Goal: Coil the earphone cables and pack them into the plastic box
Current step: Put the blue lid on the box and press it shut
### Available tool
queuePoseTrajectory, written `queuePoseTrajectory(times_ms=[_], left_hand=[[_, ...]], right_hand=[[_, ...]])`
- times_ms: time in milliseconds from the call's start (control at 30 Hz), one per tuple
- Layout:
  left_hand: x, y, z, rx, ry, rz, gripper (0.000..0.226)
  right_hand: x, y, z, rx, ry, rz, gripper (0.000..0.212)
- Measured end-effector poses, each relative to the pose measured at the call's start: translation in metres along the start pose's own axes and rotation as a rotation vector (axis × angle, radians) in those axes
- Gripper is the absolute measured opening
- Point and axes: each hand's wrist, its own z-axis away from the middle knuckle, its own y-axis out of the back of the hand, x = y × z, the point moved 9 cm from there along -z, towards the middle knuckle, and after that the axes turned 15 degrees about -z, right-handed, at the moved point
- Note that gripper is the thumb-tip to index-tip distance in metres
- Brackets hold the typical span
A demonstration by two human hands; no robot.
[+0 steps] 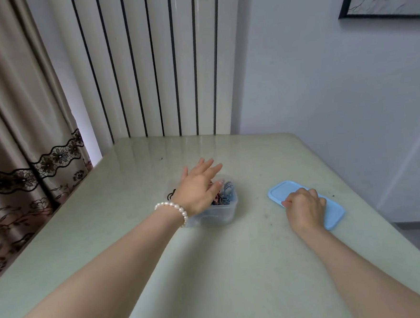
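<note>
At frame centre our left hand (198,187) lay flat, fingers straight, over the clear plastic box (216,211) holding the coiled earphone cables (225,195). Right of it, our right hand (304,207) curled onto the blue lid (283,191).

The box (217,214) was clear, smooth plastic; the lid (283,191) matt blue plastic; the table (211,270) glossy; the curtain (15,122) cloth.
</note>
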Motion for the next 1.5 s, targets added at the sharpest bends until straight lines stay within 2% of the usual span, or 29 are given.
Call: queuePoseTrajectory(times_ms=[67, 100, 200, 267, 400, 533, 767, 867, 1000, 1100, 1200, 1267, 1367, 1500], left_hand=[[0.023, 0.0, -0.004, 0.006, -0.078, -0.022, 0.048], [0.033, -0.002, -0.006, -0.009, -0.101, -0.032, 0.048], [0.043, -0.017, -0.013, -0.103, -0.117, -0.097, 0.05], [0.04, -0.026, -0.014, -0.165, -0.111, -0.139, 0.051], [0.024, -0.029, -0.014, -0.2, -0.066, -0.14, 0.053], [0.006, -0.026, -0.014, -0.202, -0.02, -0.127, 0.054], [-0.018, -0.019, -0.007, -0.18, 0.041, -0.138, 0.054], [-0.031, -0.016, -0.004, -0.181, 0.069, -0.134, 0.058], [-0.052, -0.015, 0.004, -0.195, 0.147, -0.108, 0.063], [-0.068, -0.017, 0.011, -0.185, 0.246, 0.065, 0.059], [-0.081, -0.012, 0.015, -0.072, 0.379, 0.47, 0.057], [-0.093, -0.01, 0.018, 0.021, 0.481, 0.704, 0.054], [-0.105, -0.016, 0.02, 0.049, 0.588, 0.915, 0.049], [-0.121, -0.012, 0.028, 0.194, 0.706, 1.094, 0.024]], right_hand=[[0.002, 0.001, -0.002, -0.003, 0.05, -0.101, 0.019], [0.005, 0.001, -0.003, -0.02, 0.06, -0.146, 0.027], [0.03, -0.013, -0.004, -0.242, -0.032, -0.075, 0.086], [0.044, -0.021, -0.005, -0.375, -0.093, 0.003, 0.099], [0.052, -0.024, -0.013, -0.461, -0.087, 0.093, 0.09], [0.05, -0.015, -0.021, -0.37, -0.059, 0.079, 0.082], [0.043, 0.002, -0.025, -0.164, -0.046, 0.028, 0.086], [0.036, 0.007, -0.025, -0.137, -0.011, 0.06, 0.085], [0.006, 0.025, -0.031, -0.103, 0.068, -0.055, 0.083], [-0.047, 0.038, -0.032, -0.136, 0.207, -0.213, 0.082], [-0.111, 0.036, -0.023, -0.265, 0.349, -0.352, 0.092], [-0.15, 0.028, -0.01, -0.361, 0.447, -0.366, 0.092], [-0.195, 0.014, 0.008, -0.438, 0.546, -0.358, 0.083], [-0.229, -0.001, 0.019, -0.479, 0.6, -0.311, 0.081]])
